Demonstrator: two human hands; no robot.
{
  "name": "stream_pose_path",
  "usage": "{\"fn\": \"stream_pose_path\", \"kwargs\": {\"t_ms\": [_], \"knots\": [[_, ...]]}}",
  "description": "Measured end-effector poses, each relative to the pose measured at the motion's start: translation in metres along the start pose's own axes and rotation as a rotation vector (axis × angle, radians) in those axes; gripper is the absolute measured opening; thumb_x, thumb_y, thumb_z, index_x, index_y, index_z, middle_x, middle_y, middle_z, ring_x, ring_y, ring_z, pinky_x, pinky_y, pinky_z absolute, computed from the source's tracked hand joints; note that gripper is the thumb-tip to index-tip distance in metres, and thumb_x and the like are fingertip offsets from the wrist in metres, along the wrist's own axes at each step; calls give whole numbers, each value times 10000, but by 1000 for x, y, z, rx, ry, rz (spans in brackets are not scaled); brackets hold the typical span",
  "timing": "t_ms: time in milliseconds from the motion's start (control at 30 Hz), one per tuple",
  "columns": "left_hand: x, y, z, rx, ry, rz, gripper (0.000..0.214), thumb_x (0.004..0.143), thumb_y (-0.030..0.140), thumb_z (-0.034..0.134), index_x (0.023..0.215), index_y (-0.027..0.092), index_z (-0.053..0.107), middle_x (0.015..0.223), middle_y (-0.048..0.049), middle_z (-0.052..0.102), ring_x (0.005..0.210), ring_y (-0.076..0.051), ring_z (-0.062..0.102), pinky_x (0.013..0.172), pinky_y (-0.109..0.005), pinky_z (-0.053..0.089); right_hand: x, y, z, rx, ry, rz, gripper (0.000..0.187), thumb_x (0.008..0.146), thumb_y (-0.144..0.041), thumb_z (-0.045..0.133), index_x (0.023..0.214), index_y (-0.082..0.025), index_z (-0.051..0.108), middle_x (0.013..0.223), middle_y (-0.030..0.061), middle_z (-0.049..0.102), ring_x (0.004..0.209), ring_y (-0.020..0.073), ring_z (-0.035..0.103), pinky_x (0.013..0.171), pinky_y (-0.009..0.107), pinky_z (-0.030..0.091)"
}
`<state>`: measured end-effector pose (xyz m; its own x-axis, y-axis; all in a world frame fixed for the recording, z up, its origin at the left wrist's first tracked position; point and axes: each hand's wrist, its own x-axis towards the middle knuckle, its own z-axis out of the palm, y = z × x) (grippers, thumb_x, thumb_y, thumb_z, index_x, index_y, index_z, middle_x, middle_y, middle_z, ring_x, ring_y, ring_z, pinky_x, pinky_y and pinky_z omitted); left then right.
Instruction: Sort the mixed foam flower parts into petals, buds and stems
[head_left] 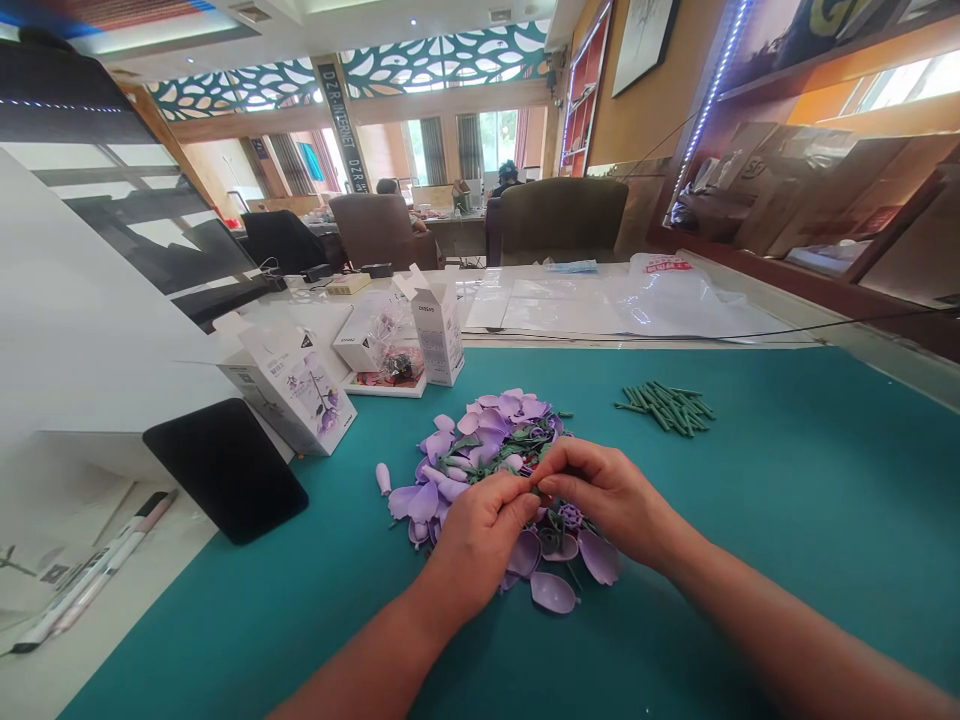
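Over a heap of purple plastic petals (553, 592) and green leaf and stem pieces (489, 460), my two hands meet fingertip to fingertip. My left hand (487, 530) is closed in a pinch, its thumb and forefinger close to the other hand's fingers. My right hand (607, 495) pinches at the same spot. Whatever sits between the fingers is small and mostly hidden; a bit of dark green shows there. Farther right lies a separate pile of short green stem sticks (667, 408) on the teal mat (787, 500).
Left of the heap stand an opened flower-printed box (300, 385) and a black tablet (225, 470). Behind are a tall white box (439, 330) and a white tray (386, 388) with small parts. Pens (97, 570) lie at far left. Plastic bags (660, 295) cover the back; people sit beyond.
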<state>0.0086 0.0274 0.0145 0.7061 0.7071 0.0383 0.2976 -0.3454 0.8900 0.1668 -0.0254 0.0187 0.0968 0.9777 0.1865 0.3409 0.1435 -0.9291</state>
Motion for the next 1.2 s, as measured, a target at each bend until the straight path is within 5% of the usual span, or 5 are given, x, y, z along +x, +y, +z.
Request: {"fn": "stream_pose_path", "kwargs": {"t_ms": [467, 633, 767, 933, 1200], "knots": [[0, -2, 1, -82, -8, -25, 265, 866, 332, 442, 740, 161, 602, 724, -6, 550, 683, -135, 492, 602, -232, 403, 0, 3, 1, 16, 0, 10, 110, 751, -279, 575, 706, -194, 626, 691, -4, 646, 661, 124, 574, 605, 245, 455], [2, 1, -1, -142, -27, -102, 262, 853, 349, 459, 758, 158, 611, 722, -1, 566, 633, -122, 474, 581, -232, 396, 5, 5, -14, 12, -53, 55, 187, 775, -338, 560, 797, -189, 671, 741, 9, 672, 697, 132, 595, 642, 259, 471], [6, -2, -1, -266, -42, -193, 264, 833, 354, 490, 857, 145, 651, 766, -7, 588, 581, -97, 457, 560, -226, 393, 8, 11, -37, -303, 48, 33, 220, 819, -338, 519, 849, -204, 691, 835, 24, 677, 747, 142, 602, 662, 264, 455], [8, -6, 0, -373, -42, -236, 341, 815, 296, 517, 1107, 152, 623, 784, -3, 594, 576, -83, 464, 571, -222, 394, 9, 19, -48, -762, -40, -2, 222, 821, -177, 488, 832, -227, 704, 859, 13, 673, 758, 135, 606, 664, 247, 424], [7, -2, -2, -452, -27, -264, 431, 787, 274, 559, 1196, 140, 559, 782, -4, 576, 566, -81, 498, 563, -235, 402, 11, 24, -48, -794, -34, 16, 244, 827, -191, 474, 884, -243, 706, 896, 7, 697, 798, 150, 628, 682, 250, 453]]}}
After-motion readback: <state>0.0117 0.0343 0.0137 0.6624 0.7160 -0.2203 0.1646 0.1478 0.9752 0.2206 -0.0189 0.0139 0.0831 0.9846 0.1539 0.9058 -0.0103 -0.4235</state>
